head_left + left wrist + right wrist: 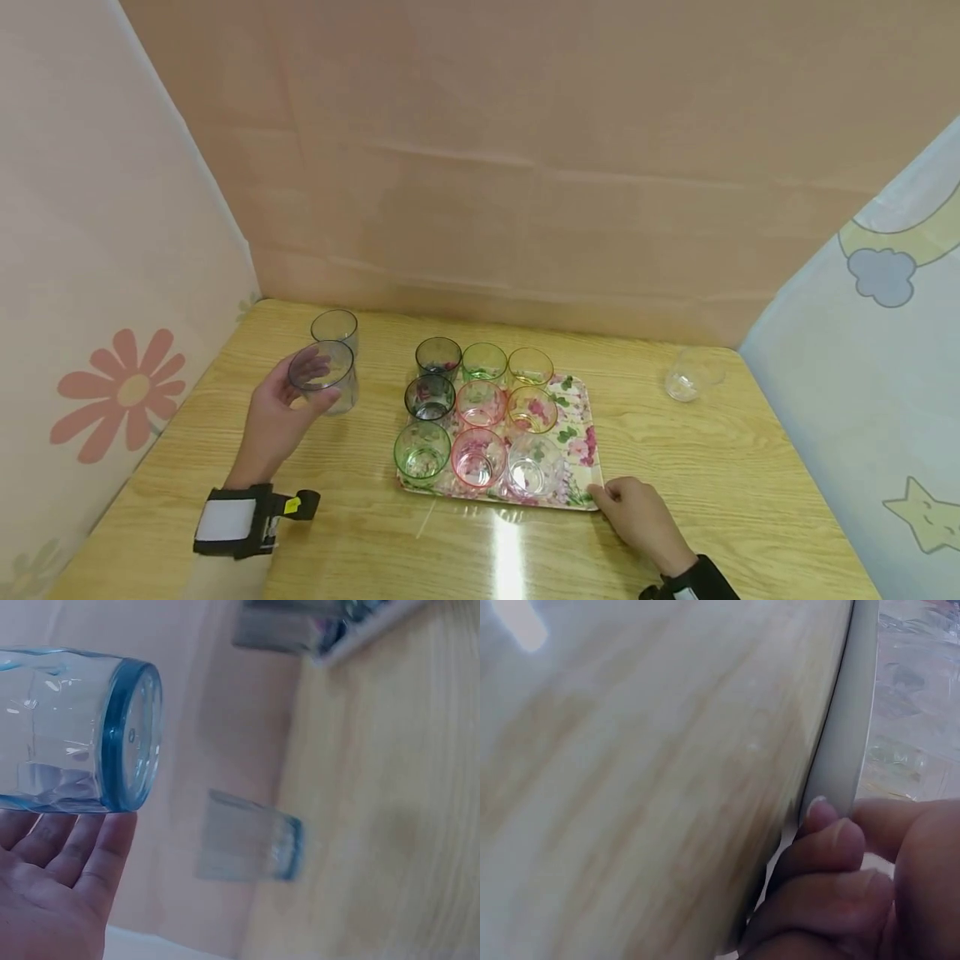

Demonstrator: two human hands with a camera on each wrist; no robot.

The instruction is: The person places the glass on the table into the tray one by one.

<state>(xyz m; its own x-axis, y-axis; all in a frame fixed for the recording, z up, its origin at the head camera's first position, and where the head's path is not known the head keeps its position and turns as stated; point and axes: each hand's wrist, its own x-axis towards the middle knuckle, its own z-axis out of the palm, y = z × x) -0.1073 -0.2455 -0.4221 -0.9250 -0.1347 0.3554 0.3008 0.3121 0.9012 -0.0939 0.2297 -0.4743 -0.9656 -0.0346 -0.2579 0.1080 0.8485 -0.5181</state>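
My left hand [276, 421] holds a clear, blue-tinted drinking glass [343, 393] upright above the left part of the table, with thumb and fingers around its side. In the left wrist view the glass's thick blue base [129, 735] shows beside the fingers [101, 862]. Just behind it, a similar bluish glass [335, 325] stands on the table. My right hand [641, 515] grips the near right corner of a floral tray [581, 408], its thumb over the rim and its curled fingers [821, 851] against the outer side.
Several tinted glasses crowd the tray's left and middle: dark ones [431, 398], green ones [422, 454], pink ones [480, 462], yellow ones [532, 412] and a clear one [534, 471]. A small clear glass vessel [684, 385] is at the right. Fabric walls [480, 208] enclose the wooden table [360, 517].
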